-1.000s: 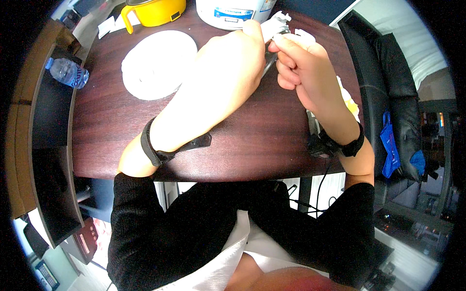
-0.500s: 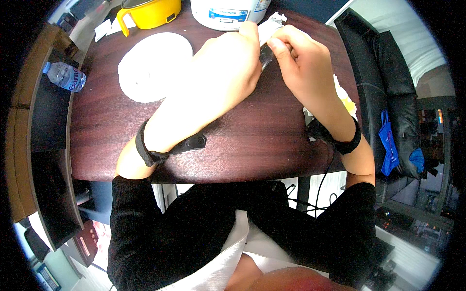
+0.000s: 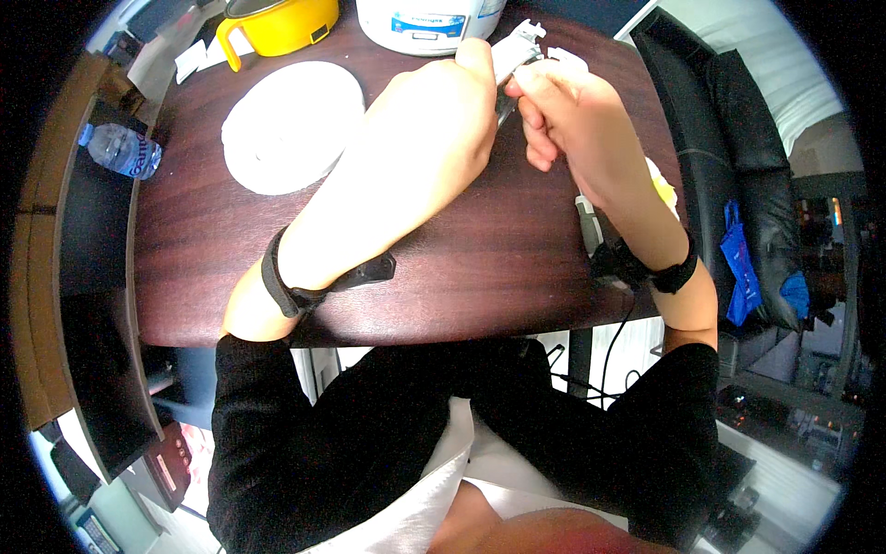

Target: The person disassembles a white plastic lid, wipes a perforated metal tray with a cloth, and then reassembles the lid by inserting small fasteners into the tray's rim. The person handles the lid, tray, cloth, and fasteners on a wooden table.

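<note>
Over the far half of the table my left hand (image 3: pixel 438 115) is closed around a shiny, see-through piece (image 3: pixel 504 107), which looks like plastic; most of it is hidden by the fingers. Beside it, my right hand (image 3: pixel 568 115) pinches at the piece's edge with thumb and forefinger, its other fingers loosely curled. A crumpled white wrapper-like item (image 3: pixel 517 48) lies just beyond both hands. To the left, partly behind my left forearm, rests a round white plate-like disc (image 3: pixel 291 125), washed out by glare.
A yellow pot (image 3: pixel 291 28) and a white tub (image 3: pixel 420 28) stand at the far edge. Near my right wrist lies a grey-and-white handle-like object (image 3: pixel 587 222). Left of the table, a water bottle (image 3: pixel 125 150) lies on a dark shelf. A black sofa (image 3: pixel 752 138) borders the right side.
My right hand has turned and its lower fingers have loosened, while thumb and forefinger stay near the shiny piece. My left hand has hardly moved.
</note>
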`<state>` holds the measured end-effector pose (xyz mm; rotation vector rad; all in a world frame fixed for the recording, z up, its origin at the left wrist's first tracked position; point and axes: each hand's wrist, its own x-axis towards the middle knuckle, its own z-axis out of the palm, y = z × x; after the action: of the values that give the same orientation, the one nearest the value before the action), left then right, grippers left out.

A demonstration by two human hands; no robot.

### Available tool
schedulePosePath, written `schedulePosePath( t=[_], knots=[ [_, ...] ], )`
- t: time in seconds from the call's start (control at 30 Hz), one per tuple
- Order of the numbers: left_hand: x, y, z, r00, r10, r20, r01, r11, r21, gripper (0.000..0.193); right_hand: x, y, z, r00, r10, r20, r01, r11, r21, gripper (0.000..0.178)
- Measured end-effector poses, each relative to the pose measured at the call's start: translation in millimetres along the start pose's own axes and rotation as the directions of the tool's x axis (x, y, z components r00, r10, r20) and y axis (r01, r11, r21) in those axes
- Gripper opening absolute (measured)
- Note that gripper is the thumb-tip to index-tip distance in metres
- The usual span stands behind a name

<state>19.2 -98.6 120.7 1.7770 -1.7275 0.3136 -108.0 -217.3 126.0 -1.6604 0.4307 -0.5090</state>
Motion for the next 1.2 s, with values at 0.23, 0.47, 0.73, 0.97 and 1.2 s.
schedulePosePath(
  t=[0.23,0.47,0.73,0.97,1.2],
  knots=[
    [-2,-8,3,0.998,0.045,-0.035,-0.046,0.998,-0.039,0.025,13,14,-2,0.654,-0.736,0.177,0.485,0.228,-0.844,0.014],
    [-2,5,4,0.999,-0.039,-0.012,0.039,0.998,0.052,0.013,0,5,11,0.999,0.035,-0.021,-0.031,0.98,0.195,0.017],
    [5,3,-5,0.999,0.024,-0.035,-0.02,0.992,0.127,0.014,-5,3,-16,0.989,0.138,0.05,-0.144,0.98,0.136,0.029],
    [10,-19,-7,0.984,-0.181,0.01,0.177,0.973,0.148,0.041,18,49,-127,0.941,0.335,-0.053,-0.291,0.716,-0.635,0.025],
    [17,-18,-6,0.973,-0.221,0.07,0.215,0.973,0.085,0.047,51,105,-162,0.876,0.449,-0.176,-0.375,0.406,-0.833,0.019]
  ],
)
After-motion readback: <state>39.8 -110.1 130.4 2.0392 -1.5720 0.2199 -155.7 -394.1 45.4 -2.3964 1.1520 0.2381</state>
